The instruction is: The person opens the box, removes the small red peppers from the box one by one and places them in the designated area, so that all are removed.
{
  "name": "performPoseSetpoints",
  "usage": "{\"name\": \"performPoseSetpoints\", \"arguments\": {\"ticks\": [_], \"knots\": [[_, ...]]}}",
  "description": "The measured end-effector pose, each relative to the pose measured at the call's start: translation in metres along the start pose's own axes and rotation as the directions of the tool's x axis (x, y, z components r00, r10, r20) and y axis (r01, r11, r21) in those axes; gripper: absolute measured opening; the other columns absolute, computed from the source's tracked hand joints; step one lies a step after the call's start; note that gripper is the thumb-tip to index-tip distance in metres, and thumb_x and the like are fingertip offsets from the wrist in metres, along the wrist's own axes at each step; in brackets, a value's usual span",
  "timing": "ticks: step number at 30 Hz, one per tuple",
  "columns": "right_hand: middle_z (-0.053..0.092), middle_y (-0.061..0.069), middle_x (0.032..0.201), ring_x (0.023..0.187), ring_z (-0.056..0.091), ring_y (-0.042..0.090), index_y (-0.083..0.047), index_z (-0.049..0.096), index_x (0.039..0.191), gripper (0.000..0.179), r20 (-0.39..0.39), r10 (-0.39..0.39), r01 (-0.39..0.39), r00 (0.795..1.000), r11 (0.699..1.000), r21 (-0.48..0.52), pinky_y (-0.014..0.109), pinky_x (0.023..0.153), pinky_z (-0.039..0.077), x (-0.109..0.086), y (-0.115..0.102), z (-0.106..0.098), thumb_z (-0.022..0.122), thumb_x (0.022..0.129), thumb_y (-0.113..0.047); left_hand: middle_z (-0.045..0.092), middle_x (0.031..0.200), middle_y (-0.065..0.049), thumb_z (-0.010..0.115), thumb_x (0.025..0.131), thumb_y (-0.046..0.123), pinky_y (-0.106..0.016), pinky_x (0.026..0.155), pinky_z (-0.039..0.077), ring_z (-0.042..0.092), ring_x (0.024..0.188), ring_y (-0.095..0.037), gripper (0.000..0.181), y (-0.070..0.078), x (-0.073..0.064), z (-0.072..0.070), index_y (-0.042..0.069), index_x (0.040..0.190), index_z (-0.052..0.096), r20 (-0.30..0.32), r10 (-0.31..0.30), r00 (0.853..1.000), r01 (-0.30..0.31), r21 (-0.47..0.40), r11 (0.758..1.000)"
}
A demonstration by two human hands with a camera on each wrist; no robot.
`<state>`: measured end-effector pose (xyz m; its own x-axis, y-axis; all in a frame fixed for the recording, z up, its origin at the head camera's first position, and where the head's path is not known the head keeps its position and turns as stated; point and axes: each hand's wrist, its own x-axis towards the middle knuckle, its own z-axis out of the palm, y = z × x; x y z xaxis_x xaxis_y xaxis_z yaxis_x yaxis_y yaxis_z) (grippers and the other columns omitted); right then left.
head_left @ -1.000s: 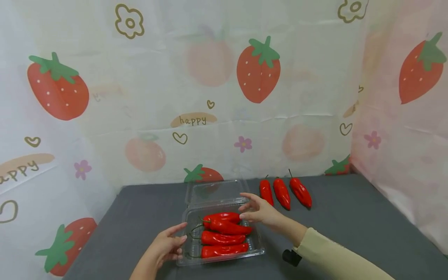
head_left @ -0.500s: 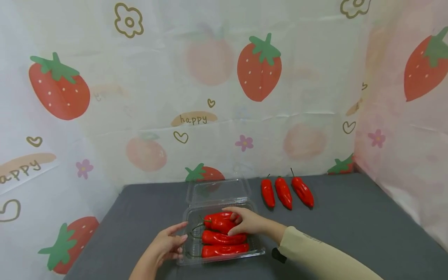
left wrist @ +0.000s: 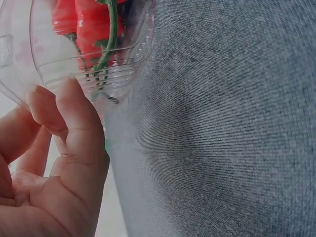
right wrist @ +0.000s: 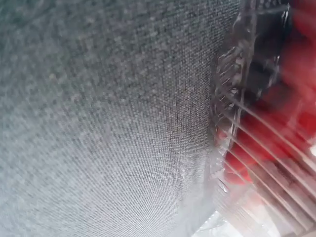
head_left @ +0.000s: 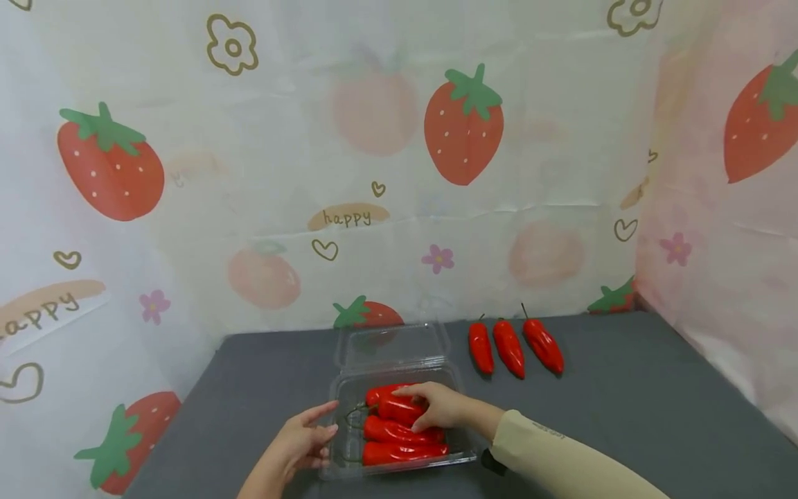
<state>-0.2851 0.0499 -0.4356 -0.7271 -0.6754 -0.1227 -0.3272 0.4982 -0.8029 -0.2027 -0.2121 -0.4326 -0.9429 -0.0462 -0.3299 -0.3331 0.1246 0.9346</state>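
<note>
My right fingers pinch a red pepper, left fingers splayed by the box; dragging could jostle neighbours.

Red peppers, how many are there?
7. On the grey table: left pepper, middle pepper, right pepper. In the clear box: front pepper, second pepper, third pepper under the right hand, back pepper. More could be hidden.

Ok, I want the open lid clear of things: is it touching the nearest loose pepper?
Apart. The head view plainly shows a strip of grey table between the open lid and that loose pepper.
</note>
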Motion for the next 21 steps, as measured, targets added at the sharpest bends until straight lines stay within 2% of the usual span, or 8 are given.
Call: {"name": "performPoseSetpoints", "arguments": {"ticks": [5, 9, 11, 14, 17, 21], "knots": [[0.059, 0.009, 0.112, 0.097, 0.054, 0.023, -0.010, 0.055, 0.138, 0.061, -0.012, -0.031, 0.032, 0.999, 0.994, 0.109, 0.040, 0.080, 0.052, -0.002, 0.003, -0.005, 0.071, 0.082, 0.006, 0.046, 0.069, -0.001, 0.061, 0.093, 0.001, -0.025, 0.049, 0.049, 0.049, 0.052, -0.010, 0.054, -0.001, -0.001, 0.002, -0.003, 0.143, 0.042, 0.001, 0.011, 1.000, -0.011, -0.006, 1.000], [0.057, 0.010, 0.115, 0.100, 0.056, 0.024, -0.010, 0.047, 0.145, 0.066, -0.067, -0.071, 0.084, 0.995, 0.974, 0.209, 0.039, 0.080, 0.053, -0.008, 0.006, -0.013, 0.069, 0.084, 0.004, 0.046, 0.069, -0.001, 0.061, 0.093, 0.001, -0.025, 0.049, 0.049, 0.050, 0.052, -0.009, 0.053, -0.001, -0.001, 0.003, -0.004, 0.143, 0.042, 0.014, 0.013, 1.000, -0.012, -0.017, 1.000], [0.055, 0.015, 0.123, 0.106, 0.056, 0.028, -0.007, 0.040, 0.148, 0.067, -0.107, -0.082, 0.108, 0.991, 0.959, 0.260, 0.041, 0.082, 0.053, -0.012, 0.007, -0.018, 0.067, 0.087, 0.002, 0.045, 0.069, -0.001, 0.061, 0.093, 0.000, -0.025, 0.049, 0.049, 0.049, 0.051, -0.009, 0.053, -0.001, -0.002, 0.004, -0.004, 0.142, 0.042, 0.015, 0.013, 1.000, -0.013, -0.021, 1.000], [0.047, 0.022, 0.136, 0.114, 0.054, 0.034, -0.002, 0.031, 0.151, 0.069, -0.162, -0.061, 0.118, 0.985, 0.920, 0.375, 0.047, 0.085, 0.052, -0.020, 0.006, -0.026, 0.065, 0.090, -0.003, 0.046, 0.070, -0.002, 0.060, 0.093, 0.000, -0.025, 0.049, 0.049, 0.049, 0.051, -0.010, 0.052, 0.000, -0.002, 0.004, -0.004, 0.142, 0.042, 0.012, 0.016, 1.000, -0.016, -0.020, 1.000], [0.042, 0.026, 0.141, 0.117, 0.052, 0.035, -0.002, 0.026, 0.152, 0.072, -0.205, -0.019, 0.114, 0.979, 0.880, 0.462, 0.050, 0.086, 0.052, -0.028, 0.006, -0.033, 0.065, 0.091, -0.007, 0.046, 0.072, -0.002, 0.060, 0.093, 0.000, -0.025, 0.049, 0.049, 0.049, 0.052, -0.010, 0.053, 0.001, -0.001, 0.004, -0.004, 0.142, 0.042, 0.013, 0.025, 1.000, -0.025, -0.016, 1.000], [0.038, 0.027, 0.144, 0.116, 0.053, 0.034, -0.004, 0.020, 0.154, 0.077, -0.211, 0.030, 0.093, 0.977, 0.832, 0.547, 0.051, 0.086, 0.051, -0.039, 0.005, -0.041, 0.065, 0.092, -0.008, 0.046, 0.071, -0.002, 0.061, 0.093, 0.000, -0.027, 0.050, 0.050, 0.049, 0.052, -0.011, 0.052, 0.001, 0.001, 0.005, -0.004, 0.142, 0.044, 0.007, 0.015, 1.000, -0.015, -0.012, 1.000]]}}
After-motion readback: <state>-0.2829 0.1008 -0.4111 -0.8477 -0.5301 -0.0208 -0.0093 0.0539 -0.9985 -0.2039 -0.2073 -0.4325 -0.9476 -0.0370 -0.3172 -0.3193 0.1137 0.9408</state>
